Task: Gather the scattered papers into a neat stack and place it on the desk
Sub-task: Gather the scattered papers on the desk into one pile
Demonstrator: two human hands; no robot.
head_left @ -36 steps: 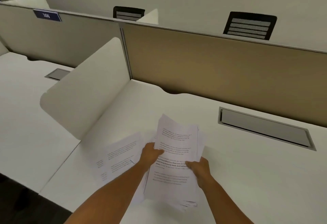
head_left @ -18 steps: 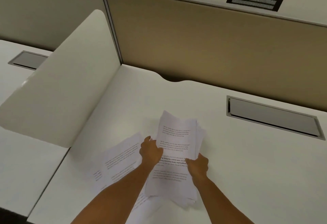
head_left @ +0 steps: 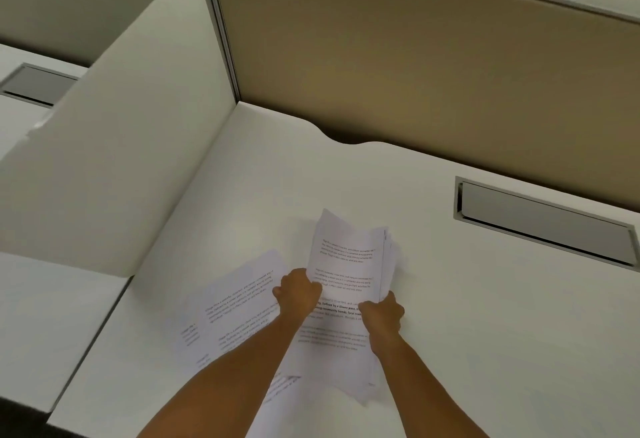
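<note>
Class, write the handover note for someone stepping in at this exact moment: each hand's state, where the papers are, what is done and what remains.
Left hand: grips the left edge of the held bundle of papers.
Right hand: grips the bundle's right edge.
The bundle is held between both hands over the white desk, its sheets uneven at the edges.
Loose sheets lie flat on the desk to the left, partly under the left forearm.
Done: most papers are collected into the bundle.
Left: pick up the loose sheets, square the edges, set the stack down on the desk.
</note>
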